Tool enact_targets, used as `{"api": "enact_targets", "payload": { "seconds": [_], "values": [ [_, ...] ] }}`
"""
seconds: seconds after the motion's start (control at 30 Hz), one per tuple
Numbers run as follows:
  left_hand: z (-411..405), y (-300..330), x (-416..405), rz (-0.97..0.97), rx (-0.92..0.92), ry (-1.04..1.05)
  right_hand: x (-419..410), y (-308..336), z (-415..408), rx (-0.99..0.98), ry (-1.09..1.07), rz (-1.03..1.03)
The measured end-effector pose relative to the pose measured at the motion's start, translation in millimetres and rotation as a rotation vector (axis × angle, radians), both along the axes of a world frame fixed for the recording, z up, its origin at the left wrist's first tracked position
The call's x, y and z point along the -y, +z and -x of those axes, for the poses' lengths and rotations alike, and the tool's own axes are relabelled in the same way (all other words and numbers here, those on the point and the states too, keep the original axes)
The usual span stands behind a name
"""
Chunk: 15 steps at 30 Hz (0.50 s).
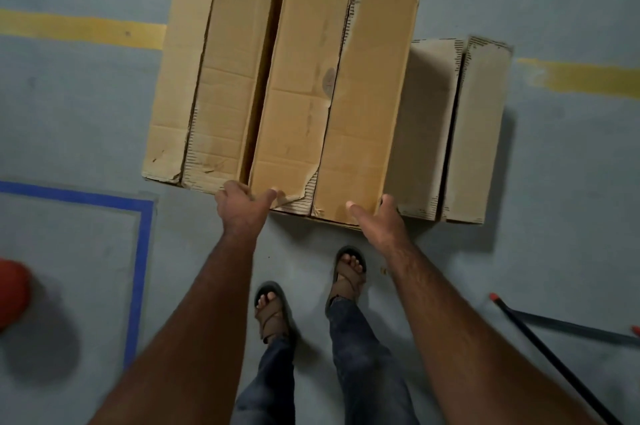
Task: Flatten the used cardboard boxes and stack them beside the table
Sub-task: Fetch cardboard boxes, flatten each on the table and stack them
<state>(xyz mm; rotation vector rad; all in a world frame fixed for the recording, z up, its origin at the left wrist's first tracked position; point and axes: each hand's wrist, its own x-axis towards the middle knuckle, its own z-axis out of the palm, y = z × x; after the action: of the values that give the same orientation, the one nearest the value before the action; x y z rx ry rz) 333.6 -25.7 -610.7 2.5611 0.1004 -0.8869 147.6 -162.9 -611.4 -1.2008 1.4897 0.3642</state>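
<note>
A person is looking down at three closed cardboard boxes standing side by side on a grey floor in the upper centre of the frame. Their left hand (240,203) and right hand (379,217) are gripping the near lower corners of the middle box (332,85), thumbs on top, fingers hidden underneath. Flattening appears not yet begun; next, this box likely needs lifting clear of the left box (211,71) and right box (453,127), then opening.

Workshop (floor (571,165) tape-marked)
</note>
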Motion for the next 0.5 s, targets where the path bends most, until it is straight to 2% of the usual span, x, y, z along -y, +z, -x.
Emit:
{"api": "enact_targets", "payload": {
  "seconds": [0.13, 0.3, 0.37, 0.5],
  "values": [
    [8, 4, -2, 0.22, -0.102, 0.17, -5, -3, 4, 0.019, -0.179, -0.023],
    [10, 23, 2, 0.385, -0.165, 0.123, 8, 20, 4, 0.12, -0.343, 0.131],
    [11, 40, 9, 0.476, -0.192, 0.135, 11, 43, 1, 0.193, -0.419, 0.184],
    [16, 95, 7, 0.668, -0.339, 0.328, -2, 103, -4, 0.32, -0.565, 0.189]
  ]
}}
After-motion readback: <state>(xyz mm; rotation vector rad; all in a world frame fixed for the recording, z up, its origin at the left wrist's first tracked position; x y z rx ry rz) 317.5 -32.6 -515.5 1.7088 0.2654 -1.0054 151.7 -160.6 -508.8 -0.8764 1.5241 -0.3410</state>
